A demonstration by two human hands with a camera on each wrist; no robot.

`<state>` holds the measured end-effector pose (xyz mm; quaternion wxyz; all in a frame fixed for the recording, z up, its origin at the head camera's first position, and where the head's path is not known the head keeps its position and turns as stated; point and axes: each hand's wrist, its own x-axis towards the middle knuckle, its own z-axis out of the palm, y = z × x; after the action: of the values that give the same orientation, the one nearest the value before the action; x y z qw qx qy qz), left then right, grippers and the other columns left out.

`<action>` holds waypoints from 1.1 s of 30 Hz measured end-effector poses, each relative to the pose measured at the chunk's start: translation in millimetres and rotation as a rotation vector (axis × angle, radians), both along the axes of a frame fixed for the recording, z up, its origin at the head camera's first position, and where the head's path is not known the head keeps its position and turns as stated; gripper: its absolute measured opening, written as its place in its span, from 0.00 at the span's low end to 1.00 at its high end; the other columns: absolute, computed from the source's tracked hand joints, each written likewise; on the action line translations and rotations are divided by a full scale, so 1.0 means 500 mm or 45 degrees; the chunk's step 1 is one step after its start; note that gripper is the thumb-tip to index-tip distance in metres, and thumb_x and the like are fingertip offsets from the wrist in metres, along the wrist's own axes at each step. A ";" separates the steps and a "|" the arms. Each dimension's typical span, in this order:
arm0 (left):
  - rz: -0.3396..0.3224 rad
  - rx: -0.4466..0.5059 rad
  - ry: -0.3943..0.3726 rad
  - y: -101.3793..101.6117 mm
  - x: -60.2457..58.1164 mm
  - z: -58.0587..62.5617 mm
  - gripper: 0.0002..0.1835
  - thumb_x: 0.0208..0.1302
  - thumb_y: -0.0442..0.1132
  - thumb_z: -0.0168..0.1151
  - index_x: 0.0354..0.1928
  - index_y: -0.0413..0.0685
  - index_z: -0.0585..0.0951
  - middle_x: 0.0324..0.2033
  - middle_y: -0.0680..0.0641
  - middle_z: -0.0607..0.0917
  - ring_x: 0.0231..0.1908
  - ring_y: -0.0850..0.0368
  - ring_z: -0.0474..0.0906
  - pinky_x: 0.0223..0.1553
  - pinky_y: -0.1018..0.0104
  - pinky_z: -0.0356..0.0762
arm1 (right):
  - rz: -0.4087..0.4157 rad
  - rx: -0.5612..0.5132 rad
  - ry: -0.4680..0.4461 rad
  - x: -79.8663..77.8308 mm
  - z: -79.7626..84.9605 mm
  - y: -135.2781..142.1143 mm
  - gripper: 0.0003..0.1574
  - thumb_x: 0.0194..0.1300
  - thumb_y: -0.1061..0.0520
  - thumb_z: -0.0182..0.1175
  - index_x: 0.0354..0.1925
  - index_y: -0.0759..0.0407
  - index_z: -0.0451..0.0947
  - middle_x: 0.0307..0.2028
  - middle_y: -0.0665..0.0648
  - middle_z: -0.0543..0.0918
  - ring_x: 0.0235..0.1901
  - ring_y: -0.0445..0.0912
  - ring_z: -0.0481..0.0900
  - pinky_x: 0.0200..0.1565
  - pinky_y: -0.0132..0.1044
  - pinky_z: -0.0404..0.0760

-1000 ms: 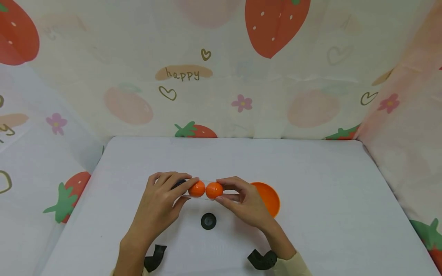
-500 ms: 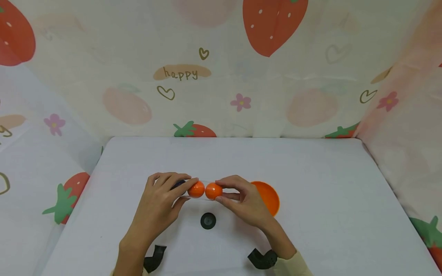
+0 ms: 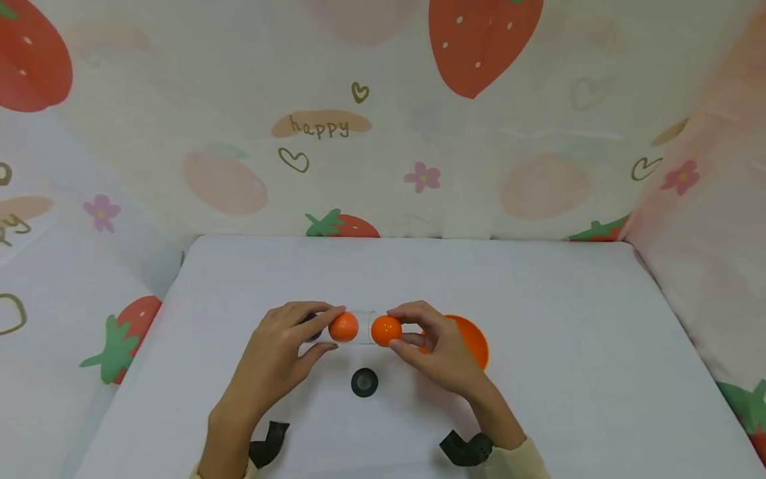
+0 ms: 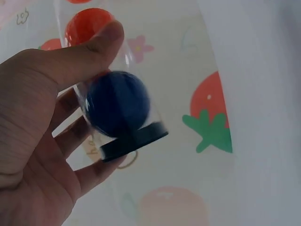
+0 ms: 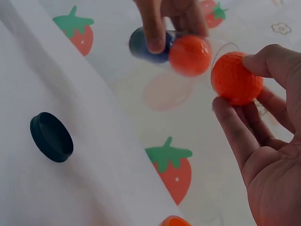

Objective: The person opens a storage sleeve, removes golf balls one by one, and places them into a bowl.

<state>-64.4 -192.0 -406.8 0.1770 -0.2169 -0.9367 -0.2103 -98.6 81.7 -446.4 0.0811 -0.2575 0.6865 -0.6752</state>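
A clear tube (image 3: 364,326) lies level in my left hand (image 3: 276,356), which grips it between thumb and fingers. Inside are a dark blue ball (image 4: 117,103) and an orange ball (image 5: 190,55). A dark cap (image 4: 134,142) closes the tube's left end, while its right end is open. Just outside that open mouth, my right hand (image 3: 439,349) pinches a second orange ball (image 3: 386,330) with thumb and fingertips; it looks dimpled, like a golf ball (image 5: 236,78). Below the tube, a loose dark round cap (image 3: 364,382) rests on the table.
An orange bowl (image 3: 477,344) stands on the white table (image 3: 568,346), partly behind my right hand. Black curved pieces (image 3: 269,444) show beside each wrist. Patterned cloth (image 3: 383,146) hangs along the table's back and sides.
My right hand has moved right with its orange ball, away from the one in the tube. A gap now shows between the two balls. My left hand keeps its grip.
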 end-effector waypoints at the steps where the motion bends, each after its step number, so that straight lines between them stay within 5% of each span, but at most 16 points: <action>1: -0.002 0.012 -0.019 -0.001 -0.001 -0.001 0.33 0.50 0.46 0.80 0.61 0.63 0.82 0.53 0.53 0.86 0.56 0.54 0.81 0.57 0.51 0.80 | 0.001 -0.005 -0.013 0.001 0.001 0.005 0.24 0.66 0.63 0.66 0.60 0.55 0.76 0.58 0.59 0.78 0.58 0.46 0.78 0.56 0.35 0.85; 6: -0.003 0.036 -0.089 -0.006 -0.005 -0.002 0.34 0.52 0.51 0.78 0.64 0.66 0.79 0.54 0.55 0.86 0.54 0.56 0.82 0.52 0.57 0.86 | -0.050 0.029 -0.025 0.004 0.007 0.042 0.24 0.67 0.62 0.65 0.61 0.56 0.76 0.58 0.60 0.80 0.56 0.45 0.81 0.55 0.33 0.85; 12: 0.015 0.068 -0.108 -0.016 -0.005 0.002 0.35 0.54 0.51 0.77 0.66 0.70 0.77 0.52 0.59 0.85 0.51 0.62 0.83 0.50 0.62 0.86 | -0.128 0.130 0.100 0.002 0.011 0.092 0.24 0.66 0.64 0.66 0.59 0.54 0.75 0.55 0.57 0.81 0.55 0.44 0.81 0.55 0.34 0.85; 33: -0.023 0.131 -0.142 -0.017 0.002 0.001 0.35 0.56 0.52 0.76 0.67 0.69 0.76 0.51 0.58 0.86 0.50 0.61 0.84 0.53 0.59 0.85 | -0.214 0.470 0.240 -0.007 0.001 0.161 0.21 0.63 0.58 0.70 0.53 0.47 0.78 0.53 0.48 0.80 0.52 0.41 0.80 0.55 0.30 0.84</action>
<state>-63.4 -200.7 -406.4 0.1334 -0.2039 -0.9311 -0.2714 -102.3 162.4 -446.1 0.0057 -0.2422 0.8219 -0.5155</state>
